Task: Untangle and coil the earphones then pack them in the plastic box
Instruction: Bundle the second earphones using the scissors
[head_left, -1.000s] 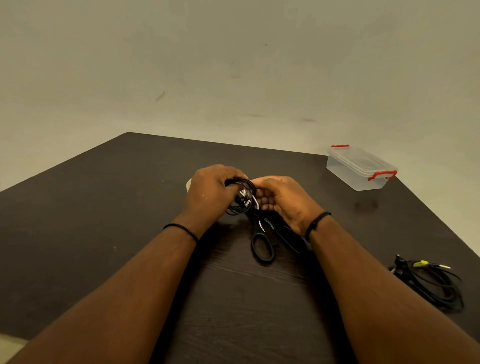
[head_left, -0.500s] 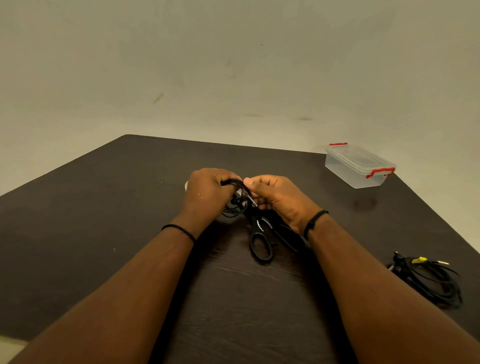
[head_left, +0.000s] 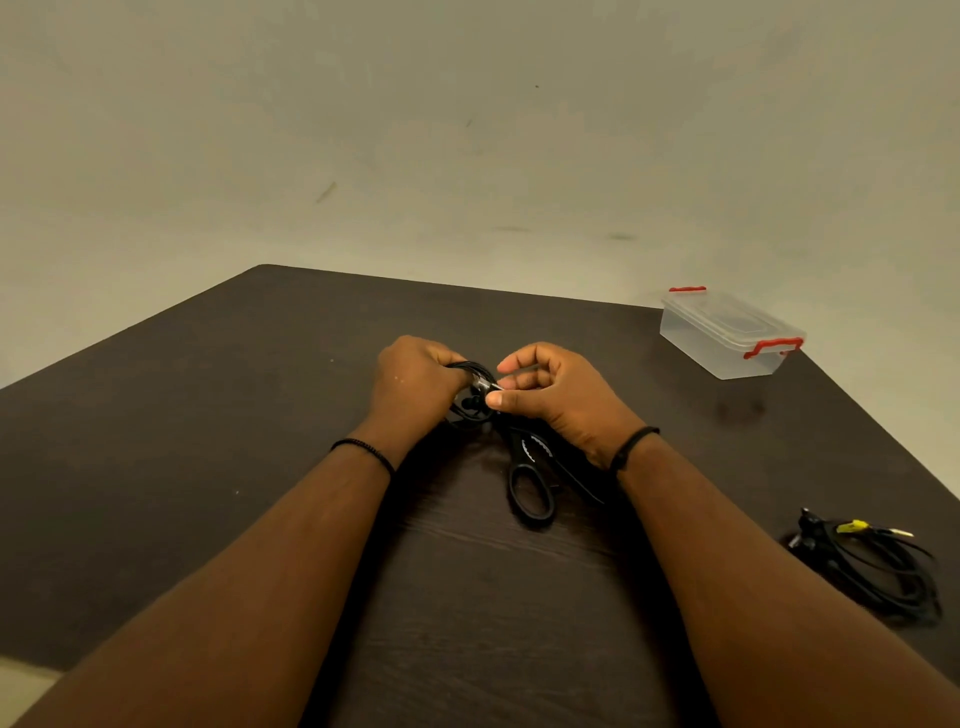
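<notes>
Your 2 hands meet at the centre of the frame, above a dark table. Your left hand has its fingers curled around a coil of black earphones. Your right hand pinches a small silvery part of the cable between thumb and fingertips, touching the coil. Black scissors lie just below your hands. The clear plastic box, lid on with red clips, sits at the right, well apart. A second black cable bundle lies at lower right.
</notes>
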